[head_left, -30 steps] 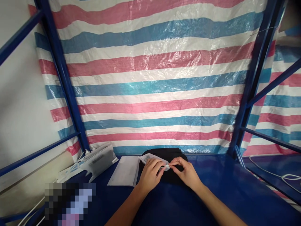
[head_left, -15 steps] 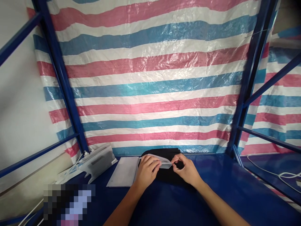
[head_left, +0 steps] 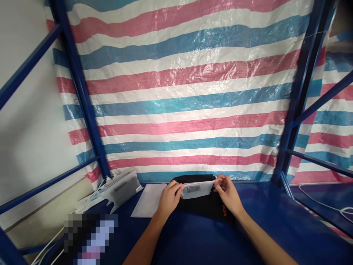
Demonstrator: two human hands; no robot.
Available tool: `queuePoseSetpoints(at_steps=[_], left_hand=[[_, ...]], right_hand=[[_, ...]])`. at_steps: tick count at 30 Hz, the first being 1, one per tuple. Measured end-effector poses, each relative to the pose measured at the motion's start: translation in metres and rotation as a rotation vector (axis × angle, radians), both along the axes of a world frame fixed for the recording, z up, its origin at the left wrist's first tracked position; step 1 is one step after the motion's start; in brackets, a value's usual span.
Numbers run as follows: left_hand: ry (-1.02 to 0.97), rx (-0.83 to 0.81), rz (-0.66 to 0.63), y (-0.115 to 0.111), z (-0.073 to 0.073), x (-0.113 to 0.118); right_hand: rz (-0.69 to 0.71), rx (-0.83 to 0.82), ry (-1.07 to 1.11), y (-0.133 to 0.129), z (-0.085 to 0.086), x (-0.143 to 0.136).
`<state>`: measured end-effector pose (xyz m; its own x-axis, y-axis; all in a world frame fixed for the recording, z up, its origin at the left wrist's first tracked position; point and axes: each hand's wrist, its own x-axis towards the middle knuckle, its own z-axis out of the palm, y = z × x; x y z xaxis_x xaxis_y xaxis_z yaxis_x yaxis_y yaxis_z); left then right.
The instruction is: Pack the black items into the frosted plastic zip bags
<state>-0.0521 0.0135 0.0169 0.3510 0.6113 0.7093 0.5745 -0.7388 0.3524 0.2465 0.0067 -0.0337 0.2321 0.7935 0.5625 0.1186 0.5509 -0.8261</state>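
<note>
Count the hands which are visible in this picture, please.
2: the left hand at the left end of the translucent pouch, the right hand at its right end.

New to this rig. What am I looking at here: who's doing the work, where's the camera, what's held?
No robot here: a person works with bare hands. The camera is worn on their head, looking forward and down, so the arms enter from the bottom.

The left hand and right hand hold a whitish packet by its two ends; dark print shows on it. Beneath is a black item with orange lettering, on a blue surface. To the left lie a flat white item and a plastic-wrapped bundle; its contents are unclear. A striped sheet hangs behind.
</note>
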Motion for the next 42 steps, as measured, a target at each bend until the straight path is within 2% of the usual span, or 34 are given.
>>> queuePoseSetpoints(at_steps=[2, 4, 6, 9, 11, 13, 16, 18, 20, 22, 24, 26, 28, 29, 31, 33, 42], left_hand=[[-0.067, -0.022, 0.091, -0.005, 0.011, -0.012], [-0.124, -0.032, 0.197, -0.011, 0.025, -0.036], [-0.150, -0.048, 0.305, -0.019, 0.039, -0.071], [-0.126, -0.098, 0.510, -0.027, 0.054, -0.137], [-0.093, -0.147, 0.688, -0.029, 0.057, -0.179], [-0.032, -0.202, 0.829, -0.029, 0.055, -0.211], [0.088, -0.295, 0.944, -0.029, 0.045, -0.233], [0.166, -0.259, 1.015, -0.031, 0.038, -0.230], [0.210, -0.098, 1.078, -0.032, 0.035, -0.214], [0.210, 0.072, 0.999, -0.032, 0.034, -0.186], [0.202, 0.087, 0.714, -0.031, 0.032, -0.148], [0.232, -0.057, 0.347, -0.030, 0.028, -0.105], [0.328, -0.194, 0.067, -0.029, 0.020, -0.065], [0.374, -0.231, -0.008, -0.028, 0.015, -0.048], [0.459, -0.269, -0.064, -0.025, 0.007, -0.026], [0.493, -0.271, -0.056, -0.021, 0.000, -0.018], [0.376, -0.174, -0.117, -0.015, -0.012, -0.018]], right_hand=[[0.003, -0.035, -0.034, 0.000, -0.003, 0.001], [0.025, -0.075, -0.074, 0.000, -0.006, 0.002], [0.059, -0.113, -0.108, -0.001, -0.007, 0.000], [0.120, -0.142, -0.177, -0.004, -0.010, -0.008], [0.154, -0.137, -0.256, -0.008, -0.011, -0.015], [0.156, -0.121, -0.361, -0.012, -0.011, -0.021], [0.119, -0.082, -0.550, -0.020, -0.009, -0.025], [0.103, -0.044, -0.674, -0.026, -0.006, -0.023], [0.119, -0.025, -0.776, -0.032, -0.003, -0.021], [0.157, -0.032, -0.846, -0.037, 0.001, -0.019], [0.194, -0.057, -0.889, -0.040, 0.005, -0.018], [0.226, -0.084, -0.919, -0.041, 0.008, -0.019], [0.252, -0.102, -0.948, -0.043, 0.013, -0.020], [0.253, -0.103, -0.957, -0.044, 0.015, -0.021], [0.233, -0.101, -0.959, -0.045, 0.018, -0.023], [0.202, -0.105, -0.951, -0.045, 0.019, -0.024], [0.096, -0.113, -1.049, -0.042, 0.021, -0.025]])
